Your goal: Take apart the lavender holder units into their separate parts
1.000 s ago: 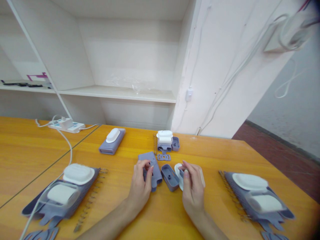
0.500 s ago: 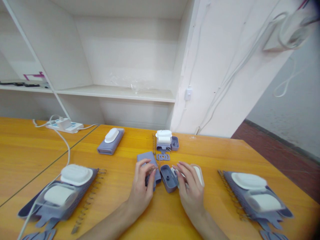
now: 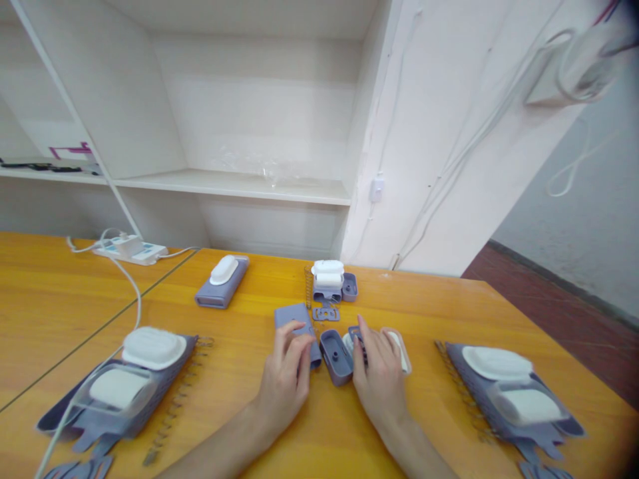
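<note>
My left hand (image 3: pixel 285 382) lies over a flat grey-blue housing (image 3: pixel 292 315) on the orange table, fingers curled on its near end. Just right of it sits a small grey tray-shaped part (image 3: pixel 334 354), open side up. My right hand (image 3: pixel 379 380) presses down on a white oval cover (image 3: pixel 402 347), with a small dark grey piece (image 3: pixel 356 332) under its fingertips. The two hands are close together, the tray part between them.
Behind the hands stand a stack of white and grey parts (image 3: pixel 328 278), a spring (image 3: pixel 309 286) and a flat grey plate (image 3: pixel 326 313). An assembled unit (image 3: pixel 223 282) lies back left. Part piles sit at left (image 3: pixel 124 386) and right (image 3: pixel 514 392). A power strip (image 3: pixel 127 249) trails a cable.
Both hands have lowered onto the table. The left hand flattened over the grey-blue housing; the right hand laid the white oval cover down beside the tray part.
</note>
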`<state>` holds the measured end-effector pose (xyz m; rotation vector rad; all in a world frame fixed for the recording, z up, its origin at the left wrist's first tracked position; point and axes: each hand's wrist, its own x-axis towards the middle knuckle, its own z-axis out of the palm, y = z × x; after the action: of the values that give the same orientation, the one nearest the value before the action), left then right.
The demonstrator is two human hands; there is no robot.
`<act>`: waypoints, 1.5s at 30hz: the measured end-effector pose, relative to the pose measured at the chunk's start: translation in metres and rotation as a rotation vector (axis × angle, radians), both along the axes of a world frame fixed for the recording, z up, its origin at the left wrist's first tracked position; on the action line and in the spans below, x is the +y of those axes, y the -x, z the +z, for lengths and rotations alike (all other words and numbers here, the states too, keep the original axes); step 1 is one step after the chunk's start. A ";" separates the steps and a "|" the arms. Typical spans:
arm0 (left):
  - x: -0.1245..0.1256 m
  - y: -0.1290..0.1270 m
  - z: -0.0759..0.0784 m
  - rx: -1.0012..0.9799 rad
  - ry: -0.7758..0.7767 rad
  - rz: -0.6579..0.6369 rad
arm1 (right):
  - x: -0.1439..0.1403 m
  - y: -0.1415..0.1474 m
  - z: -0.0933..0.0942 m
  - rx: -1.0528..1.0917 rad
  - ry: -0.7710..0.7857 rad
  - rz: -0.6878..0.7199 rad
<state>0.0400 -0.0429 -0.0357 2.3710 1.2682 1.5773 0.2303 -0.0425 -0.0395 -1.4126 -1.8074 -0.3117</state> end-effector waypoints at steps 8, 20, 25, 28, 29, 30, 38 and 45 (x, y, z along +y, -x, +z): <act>-0.004 0.000 -0.002 0.059 -0.071 -0.015 | -0.007 0.003 0.012 -0.039 -0.147 0.056; -0.012 0.002 0.020 0.256 -0.108 -0.232 | -0.009 0.006 0.013 -0.086 -0.008 0.074; -0.013 0.001 0.021 0.285 -0.107 -0.277 | -0.011 0.008 0.014 -0.084 0.002 0.126; -0.012 -0.001 0.020 0.286 -0.042 -0.223 | -0.012 0.009 0.016 -0.096 0.005 0.152; -0.011 -0.002 0.020 0.289 -0.028 -0.199 | -0.012 0.009 0.017 -0.106 0.008 0.166; -0.010 -0.002 0.020 0.294 -0.018 -0.174 | -0.012 0.010 0.017 -0.116 0.010 0.180; -0.007 0.000 0.021 0.428 0.071 -0.017 | -0.014 0.010 0.019 -0.137 -0.014 0.246; -0.005 -0.003 0.015 0.500 0.108 0.095 | -0.016 0.011 0.025 -0.119 -0.015 0.282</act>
<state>0.0430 -0.0483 -0.0208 2.7677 1.5120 0.9215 0.2196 -0.0584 -0.0147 -1.1296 -2.0667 -0.2661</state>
